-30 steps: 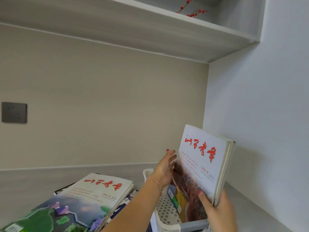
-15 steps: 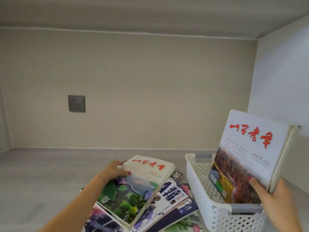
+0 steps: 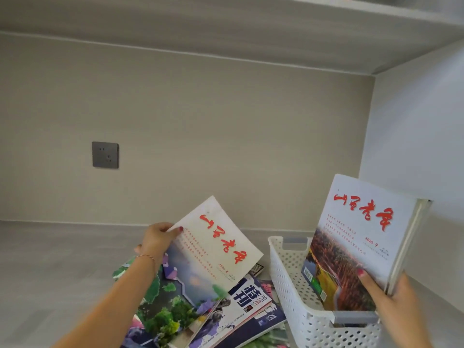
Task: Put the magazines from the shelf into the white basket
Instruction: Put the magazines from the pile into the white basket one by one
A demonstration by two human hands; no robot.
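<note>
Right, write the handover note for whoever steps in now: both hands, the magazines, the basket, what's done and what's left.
Left hand: gripping the top edge of the lake-cover magazine, lifting it off the pile.
Right hand: gripping the magazines in the basket by their right edge, holding them upright and tilted.
White basket: on the shelf, right of the pile; those magazines stand inside it.
Pile: several magazines fanned out flat on the shelf.
Done: one batch is standing in the basket.
Left: put the lifted magazine into the basket, then the rest of the pile.
</note>
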